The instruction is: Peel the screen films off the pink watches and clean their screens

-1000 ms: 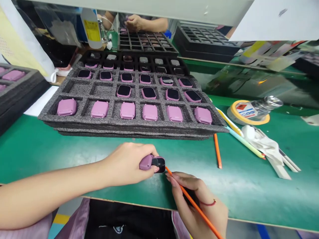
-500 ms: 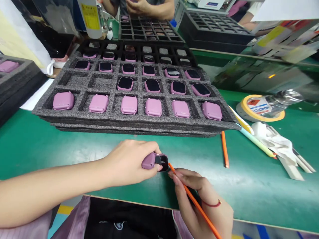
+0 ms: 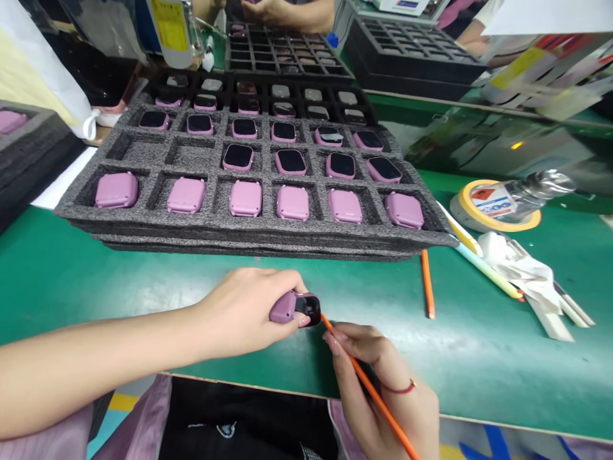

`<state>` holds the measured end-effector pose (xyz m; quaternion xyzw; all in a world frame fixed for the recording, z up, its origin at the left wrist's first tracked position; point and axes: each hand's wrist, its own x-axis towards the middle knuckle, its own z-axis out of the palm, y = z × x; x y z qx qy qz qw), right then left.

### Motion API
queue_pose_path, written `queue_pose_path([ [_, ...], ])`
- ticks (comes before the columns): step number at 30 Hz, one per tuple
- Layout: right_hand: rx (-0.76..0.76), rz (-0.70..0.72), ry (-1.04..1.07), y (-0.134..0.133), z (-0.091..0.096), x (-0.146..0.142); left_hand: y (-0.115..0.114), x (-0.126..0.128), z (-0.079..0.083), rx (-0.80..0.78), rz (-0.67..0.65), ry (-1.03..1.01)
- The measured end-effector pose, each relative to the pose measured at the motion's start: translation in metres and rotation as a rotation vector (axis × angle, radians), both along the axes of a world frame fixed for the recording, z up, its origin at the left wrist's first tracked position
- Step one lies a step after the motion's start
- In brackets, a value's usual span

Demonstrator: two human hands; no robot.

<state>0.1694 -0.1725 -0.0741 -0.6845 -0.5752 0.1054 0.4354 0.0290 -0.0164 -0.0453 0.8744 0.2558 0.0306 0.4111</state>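
My left hand point(image 3: 244, 310) is closed round a small pink watch body point(image 3: 294, 308) with a dark screen, held just above the green table point(image 3: 143, 281) near its front edge. My right hand point(image 3: 378, 390) grips a thin orange stick point(image 3: 368, 386) like a pen. The stick's tip touches the right edge of the watch body. Behind the hands lies a grey foam tray point(image 3: 158, 223) with several pink watch bodies in its pockets, the front row face down, the rows behind face up.
A second orange stick point(image 3: 427, 283) lies right of the tray. Further right are a tape roll point(image 3: 498, 206), pale sticks point(image 3: 483, 265) and white wrappers point(image 3: 522, 268). Black trays point(image 3: 412, 61) stand at the back, where another person's hands point(image 3: 287, 13) work. Another foam tray point(image 3: 29, 147) sits at left.
The view has shifted slightly, so the trays sit a little higher and lefter. Both hands stay in place with the stick's tip at the watch body.
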Motion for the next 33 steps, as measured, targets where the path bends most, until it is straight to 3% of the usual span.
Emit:
queue_pose_path([
  [16, -0.024, 0.057, 0.076, 0.002, 0.002, 0.008, 0.002, -0.002, 0.0, -0.021, -0.029, -0.026],
  [24, 0.007, 0.013, 0.178, 0.006, -0.001, 0.008, 0.001, -0.002, -0.001, -0.022, -0.031, -0.034],
  [28, 0.024, -0.036, 0.404, 0.01, 0.001, 0.011, 0.003, -0.001, 0.001, -0.024, -0.037, -0.033],
  [33, 0.138, -0.205, 0.824, 0.007, -0.002, 0.021, 0.006, -0.001, 0.001, -0.023, -0.06, -0.042],
])
